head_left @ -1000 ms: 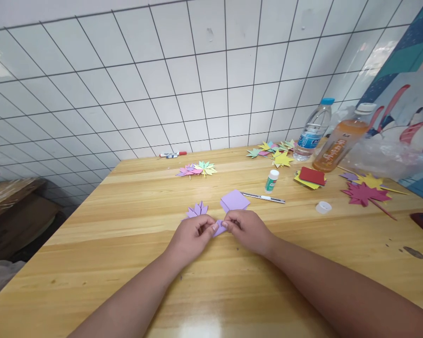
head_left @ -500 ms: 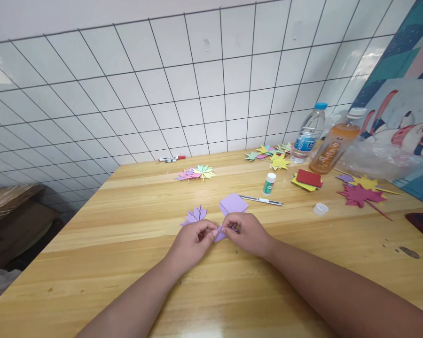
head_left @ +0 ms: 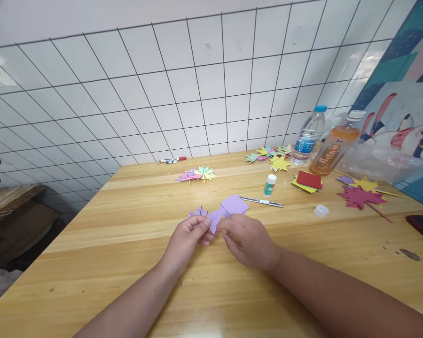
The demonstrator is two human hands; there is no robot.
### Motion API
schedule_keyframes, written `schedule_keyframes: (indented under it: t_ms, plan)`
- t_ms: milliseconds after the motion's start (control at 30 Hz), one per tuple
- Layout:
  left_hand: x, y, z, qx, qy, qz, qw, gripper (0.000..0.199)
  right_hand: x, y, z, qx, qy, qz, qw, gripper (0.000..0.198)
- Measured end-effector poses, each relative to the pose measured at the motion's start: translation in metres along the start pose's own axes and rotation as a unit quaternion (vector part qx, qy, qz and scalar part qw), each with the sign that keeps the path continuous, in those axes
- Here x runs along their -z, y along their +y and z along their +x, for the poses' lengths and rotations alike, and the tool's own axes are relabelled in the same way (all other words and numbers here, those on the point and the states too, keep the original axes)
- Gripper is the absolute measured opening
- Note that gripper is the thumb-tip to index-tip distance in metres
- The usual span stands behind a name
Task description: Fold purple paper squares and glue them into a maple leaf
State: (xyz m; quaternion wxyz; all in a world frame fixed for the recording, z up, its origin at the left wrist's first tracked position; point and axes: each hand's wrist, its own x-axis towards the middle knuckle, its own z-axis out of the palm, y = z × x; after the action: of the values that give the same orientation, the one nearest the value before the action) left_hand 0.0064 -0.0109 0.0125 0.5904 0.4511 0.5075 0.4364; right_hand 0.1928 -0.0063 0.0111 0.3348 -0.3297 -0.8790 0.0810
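Pinched between thumb and fingers of my left hand (head_left: 188, 234) is a small folded piece of purple paper (head_left: 215, 219), lifted and tilted. My right hand (head_left: 248, 239) is closed, with its curled fingertips close against the paper's right edge. Motion blur hides what those fingertips grip. Just behind the hands lies a stack of purple paper squares (head_left: 234, 205). A purple folded-paper leaf (head_left: 198, 212) shows partly behind my left hand.
A craft knife (head_left: 262, 202), a glue stick (head_left: 270, 185) and its cap (head_left: 321, 211) lie beyond my right hand. Farther right are coloured paper squares (head_left: 308, 180), paper leaves (head_left: 361, 195), a water bottle (head_left: 307, 138) and an orange drink bottle (head_left: 336, 148). Markers (head_left: 172, 160) lie by the wall.
The small purple paper has been turned and raised in my left hand, showing more of its face. My right hand has shifted slightly right and its fingers have curled in more.
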Motion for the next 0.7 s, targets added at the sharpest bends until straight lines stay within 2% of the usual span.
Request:
schedule_keyframes:
  t_ms: [67,167,333,500,567,633,700]
  plan:
    - [-0.002,-0.001,-0.002,0.008,-0.009,-0.024,1.000,0.027,-0.002,0.000,0.000,0.027,-0.032,-0.016,0.999,0.022]
    - [-0.004,-0.002,-0.004,0.001,-0.023,-0.035,0.999,0.026,-0.004,0.003,0.001,0.032,-0.022,-0.010,0.999,0.022]
    - [-0.003,-0.001,-0.003,0.017,-0.058,-0.029,0.998,0.025,-0.006,0.009,0.001,0.005,0.001,0.036,0.999,0.020]
    - [-0.004,0.000,-0.004,-0.006,-0.037,0.043,0.998,0.028,-0.006,0.009,0.002,-0.050,0.004,0.111,0.993,0.016]
    - [-0.006,0.001,-0.004,-0.028,-0.025,0.065,0.997,0.028,-0.008,0.007,0.004,-0.115,0.005,0.177,0.977,0.012]
    - [-0.007,0.000,-0.004,-0.053,-0.020,0.084,0.995,0.026,-0.010,0.004,0.005,-0.190,-0.001,0.265,0.945,0.008]
    - [-0.008,0.000,-0.005,-0.072,-0.017,0.103,0.992,0.024,-0.011,0.002,0.007,-0.238,-0.005,0.333,0.912,0.008]
